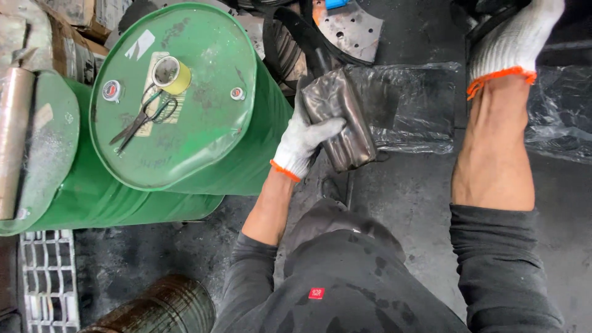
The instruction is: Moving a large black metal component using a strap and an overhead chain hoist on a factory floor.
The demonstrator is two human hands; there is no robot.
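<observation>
Head view | left hand (303,140) grips wrapped metal part (340,120), long axis upright-tilted | right hand (515,40) grip unclear

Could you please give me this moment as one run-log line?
left hand: grips dark metal part | right hand: raised, contents unclear | green drum: scissors, tape roll on top

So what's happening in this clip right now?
A person in white knit gloves with orange cuffs works over a dark, grimy floor. The left hand grips a dark curved metal piece wrapped in clear plastic. The right hand reaches up to dark objects at the frame's top edge; its grip is unclear. Beside them, black scissors and a yellow tape roll lie on a green steel drum.
</observation>
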